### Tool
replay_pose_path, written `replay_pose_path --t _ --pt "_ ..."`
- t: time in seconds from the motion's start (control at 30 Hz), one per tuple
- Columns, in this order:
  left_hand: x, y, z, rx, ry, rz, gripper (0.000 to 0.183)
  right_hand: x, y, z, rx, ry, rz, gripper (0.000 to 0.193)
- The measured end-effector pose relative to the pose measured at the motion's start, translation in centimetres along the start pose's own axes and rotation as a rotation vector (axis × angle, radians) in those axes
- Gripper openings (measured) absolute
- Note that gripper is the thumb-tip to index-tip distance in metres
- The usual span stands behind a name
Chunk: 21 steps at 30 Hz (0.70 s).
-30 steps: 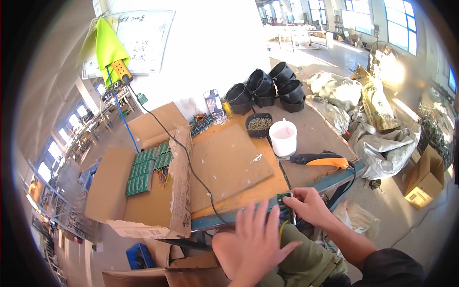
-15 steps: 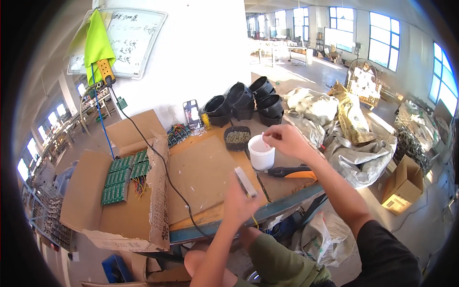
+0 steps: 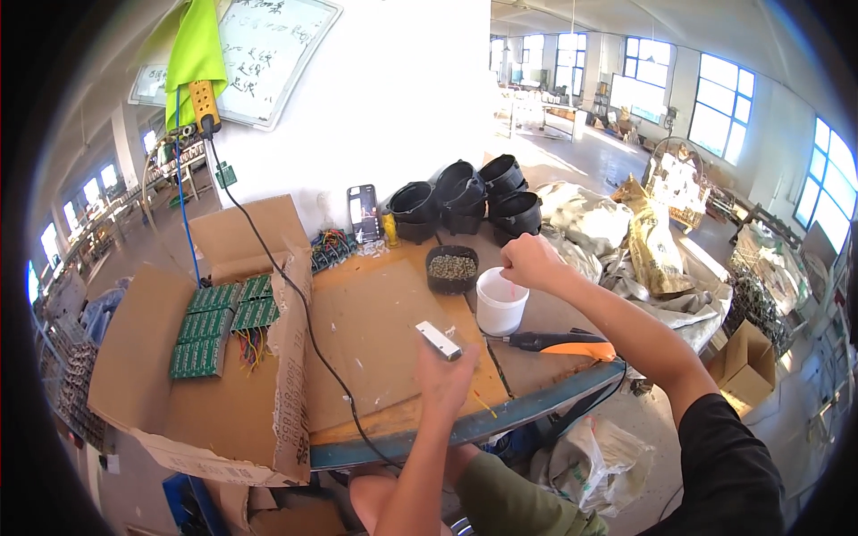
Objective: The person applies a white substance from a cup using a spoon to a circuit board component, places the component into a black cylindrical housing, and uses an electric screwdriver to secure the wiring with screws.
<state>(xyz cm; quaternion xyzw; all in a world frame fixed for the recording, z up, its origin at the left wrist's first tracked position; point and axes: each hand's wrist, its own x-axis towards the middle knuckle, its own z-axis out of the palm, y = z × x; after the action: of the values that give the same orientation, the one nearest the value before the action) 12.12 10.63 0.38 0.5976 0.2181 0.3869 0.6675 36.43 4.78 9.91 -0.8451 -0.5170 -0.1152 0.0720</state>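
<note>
My left hand (image 3: 444, 377) is closed around a small white oblong piece (image 3: 438, 340), held above the cardboard sheet with its flat face up. My right hand (image 3: 536, 263) is over the rim of a white plastic tub (image 3: 501, 314), its fingertips pinched together at the opening. What those fingers hold, if anything, I cannot make out; a faint pinkish bit shows just below them. Behind the tub stands a black dish (image 3: 451, 270) of small greenish-grey pieces. An orange-and-black corded hand tool (image 3: 561, 343) lies in front of the tub, near the table edge.
An open carton (image 3: 290, 375) at the left holds green circuit boards (image 3: 204, 329) with coloured wires. A black cable (image 3: 311, 326) runs past it. At the back are a wire bundle (image 3: 332, 250), a phone (image 3: 364, 214) and stacked black pots (image 3: 460, 196). Sacks (image 3: 661, 308) lie at the right.
My left hand has drawn left, away from the tub, and the white piece has turned flatter. My right hand stays over the tub. The whole view has shifted a little.
</note>
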Motion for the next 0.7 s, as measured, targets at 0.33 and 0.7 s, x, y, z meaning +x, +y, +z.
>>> replay_pose_path --t 0.33,0.7 --pt "2.8 -0.9 1.6 -0.029 -0.06 0.115 0.067 -2.4 -1.4 -4.1 -0.012 0.189 -0.463 0.008" --pt "6.4 -4.7 6.9 0.036 -0.132 0.357 0.082 -2.3 -0.6 -5.1 -0.157 0.14 -0.595 0.011"
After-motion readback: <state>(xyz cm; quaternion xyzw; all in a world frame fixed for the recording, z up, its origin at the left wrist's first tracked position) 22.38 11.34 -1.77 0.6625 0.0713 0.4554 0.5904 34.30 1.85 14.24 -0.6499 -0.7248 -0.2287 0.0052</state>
